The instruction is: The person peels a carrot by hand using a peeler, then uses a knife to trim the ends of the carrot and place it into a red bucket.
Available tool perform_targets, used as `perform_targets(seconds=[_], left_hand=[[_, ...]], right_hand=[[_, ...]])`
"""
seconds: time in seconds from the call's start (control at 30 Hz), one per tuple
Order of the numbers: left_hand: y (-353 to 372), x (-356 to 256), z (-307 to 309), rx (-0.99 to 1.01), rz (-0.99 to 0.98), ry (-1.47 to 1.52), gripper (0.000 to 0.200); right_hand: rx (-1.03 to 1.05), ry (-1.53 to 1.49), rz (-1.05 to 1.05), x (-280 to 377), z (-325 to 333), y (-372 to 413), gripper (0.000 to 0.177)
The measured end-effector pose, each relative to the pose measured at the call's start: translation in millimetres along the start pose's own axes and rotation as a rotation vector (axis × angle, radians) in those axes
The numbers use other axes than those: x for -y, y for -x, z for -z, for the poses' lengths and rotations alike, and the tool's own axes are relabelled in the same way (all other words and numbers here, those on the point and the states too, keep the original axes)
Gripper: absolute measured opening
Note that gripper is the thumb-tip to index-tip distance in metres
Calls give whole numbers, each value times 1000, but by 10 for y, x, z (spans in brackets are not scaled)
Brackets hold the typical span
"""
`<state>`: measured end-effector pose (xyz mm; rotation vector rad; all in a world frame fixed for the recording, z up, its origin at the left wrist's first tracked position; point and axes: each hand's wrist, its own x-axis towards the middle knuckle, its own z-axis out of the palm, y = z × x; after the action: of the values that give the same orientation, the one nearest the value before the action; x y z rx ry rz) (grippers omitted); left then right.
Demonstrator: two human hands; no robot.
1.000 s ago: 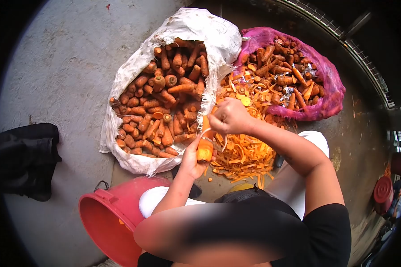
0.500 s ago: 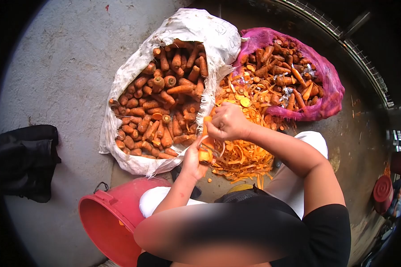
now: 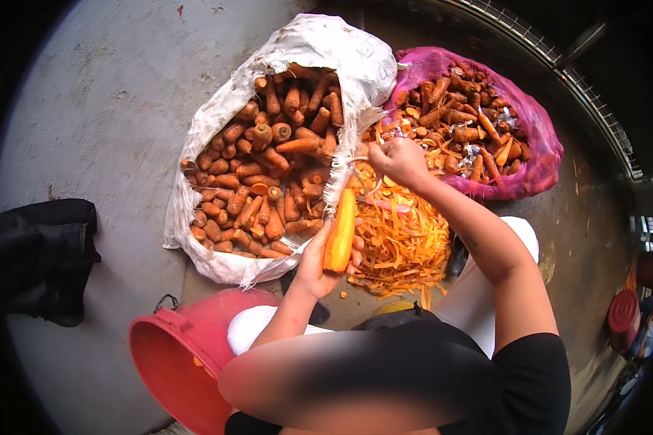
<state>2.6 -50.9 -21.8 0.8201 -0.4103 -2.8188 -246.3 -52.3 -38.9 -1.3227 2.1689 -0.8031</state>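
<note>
A peeled, bright orange carrot (image 3: 339,233) lies lengthwise in my left hand (image 3: 318,261), whose fingers are wrapped round its lower part. My right hand (image 3: 400,161) is closed in a fist, up and to the right of the carrot and apart from it. From that fist sticks out a thin, pale, curved tool that looks like a peeler (image 3: 372,190); its handle is hidden by the fingers. Below the right hand spreads a heap of carrot peelings (image 3: 403,250), with a pinkish strip on it.
A white sack (image 3: 341,51) full of unpeeled carrots (image 3: 257,170) lies open at the left of the peelings. The pink mesh sack (image 3: 537,138) at the right holds carrot pieces and scraps. A tilted red bucket (image 3: 196,319) stands by my left knee. Dark cloth (image 3: 47,254) lies far left.
My right hand has moved up and right, away from the carrot, with the tool. The carrot now shows along its length in my left hand, which has stayed nearly in place.
</note>
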Motion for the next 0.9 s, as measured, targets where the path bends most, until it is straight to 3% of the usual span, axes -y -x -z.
perform_targets(seconds=[0.07,0.17,0.2,0.27,0.47,0.53,0.57,0.6,0.63,0.67,0.73,0.8,0.9], left_hand=[[-50,1,112,-10,9,69,48],[-124,44,163,-271,-90,32,39],[-140,47,108,-359,-125,28,37],[-142,54,65,-352,-70,51,34],[-116,81,118,-235,-65,-111,38],[-48,74,34,-219,-86,-201,42],[15,34,-80,-152,-50,-232,49],[36,22,-74,-73,-17,-223,49],[66,12,-57,5,17,-214,49],[88,8,-48,79,50,-204,50],[93,14,-77,65,14,-196,53],[110,-25,-121,38,8,-145,54],[135,-59,-144,113,-42,-110,59]], right_hand=[[22,-86,119,169,-34,138,43],[-30,-119,562,375,-117,359,40],[-21,-91,604,434,-134,440,38],[-62,-14,785,424,-250,527,39],[-121,35,767,308,-216,426,37],[-238,139,537,8,-202,119,41],[-127,134,264,-83,-55,-7,44],[34,312,104,-237,61,-192,45],[22,423,32,-415,133,-295,43],[-108,527,100,-486,187,-245,44],[79,521,-111,-495,189,-242,43],[33,471,-142,-678,-99,-233,47],[267,436,-200,-644,-223,-144,52]])
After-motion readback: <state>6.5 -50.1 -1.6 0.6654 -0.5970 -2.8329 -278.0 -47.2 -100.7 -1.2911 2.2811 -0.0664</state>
